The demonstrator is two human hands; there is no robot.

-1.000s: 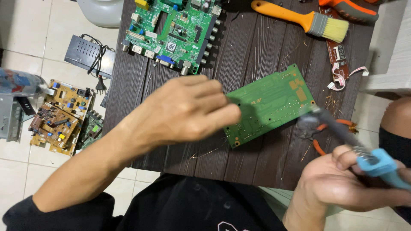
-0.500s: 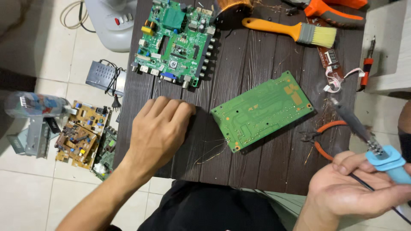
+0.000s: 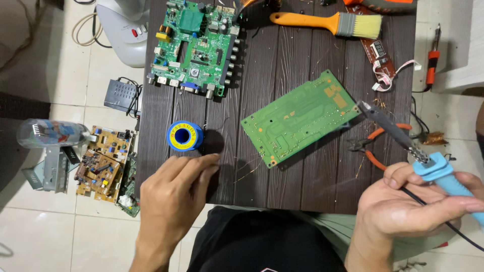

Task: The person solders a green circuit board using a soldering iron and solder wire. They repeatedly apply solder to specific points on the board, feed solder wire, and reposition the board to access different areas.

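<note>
Left hand (image 3: 174, 194) rests loose and empty just below the solder spool (image 3: 185, 135); right hand (image 3: 411, 209) grips the soldering iron (image 3: 403, 138) beside the green board (image 3: 301, 118).

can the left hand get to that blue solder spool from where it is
Probably yes: the left hand lies flat on the dark table just below the solder spool, fingertips pointing at it, nothing between them.

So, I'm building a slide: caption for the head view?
Right hand holds blue-handled soldering iron over bare green circuit board; left hand rests beside blue solder spool.
</note>
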